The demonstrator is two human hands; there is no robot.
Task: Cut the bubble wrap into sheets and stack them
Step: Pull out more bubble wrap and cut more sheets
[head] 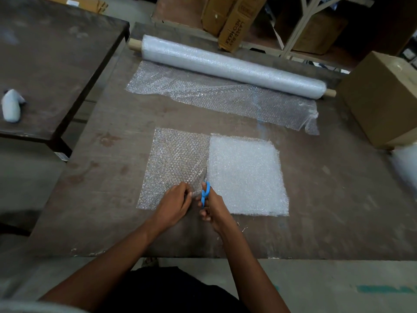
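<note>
A single clear bubble wrap sheet (173, 163) lies flat on the brown table (327, 199). Touching its right edge sits a whiter, thicker stack of cut sheets (246, 175). My left hand (174, 203) pinches the near edge of the single sheet. My right hand (212, 207) grips blue-handled scissors (205, 192), their blades pointing away along the seam between sheet and stack. Further back, the bubble wrap roll (232, 65) rests on a wooden rod, with an unrolled length (225, 96) spread in front of it.
A cardboard box (381, 98) stands at the table's right edge. A second dark table (54, 53) at the left carries a small white bundle (11, 105). Cartons and shelving stand behind the roll.
</note>
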